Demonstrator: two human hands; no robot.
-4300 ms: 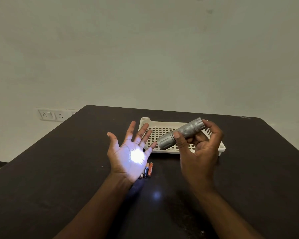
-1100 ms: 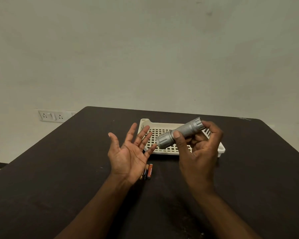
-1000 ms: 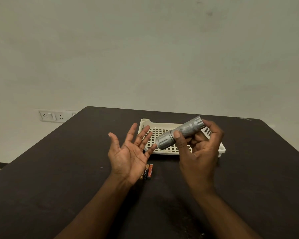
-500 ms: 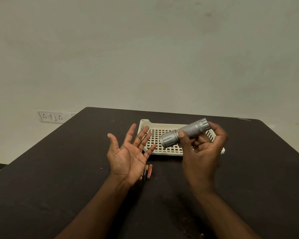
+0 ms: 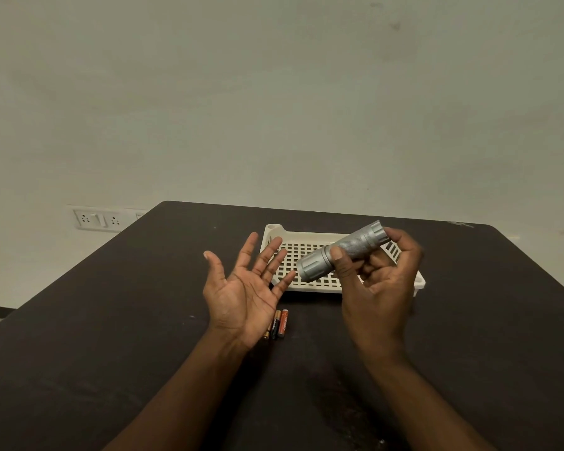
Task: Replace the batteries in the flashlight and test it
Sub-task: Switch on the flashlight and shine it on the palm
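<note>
Right hand grips the flashlight, thumb laid over the barrel near the head and fingers curled beneath and behind the tail end; I see the flashlight held in the air above the near right part of the tray, tilted, its wide head lower and pointing left toward the other hand, its tail cap higher at the right; I see no glow on the palm it faces. Left hand is raised palm up with fingers spread and straight, holding nothing, its fingertips just beside the flashlight head but apart from it; from my view it overlaps the left edge of the tray. Batteries lie side by side on the table, touching one another, just right of the left wrist and in front of the tray; one is orange, one dark, and a third is partly hidden by the hand. Tray is a white slotted one, standing toward the far edge of the dark table; a wall socket sits on the pale wall at the left.
</note>
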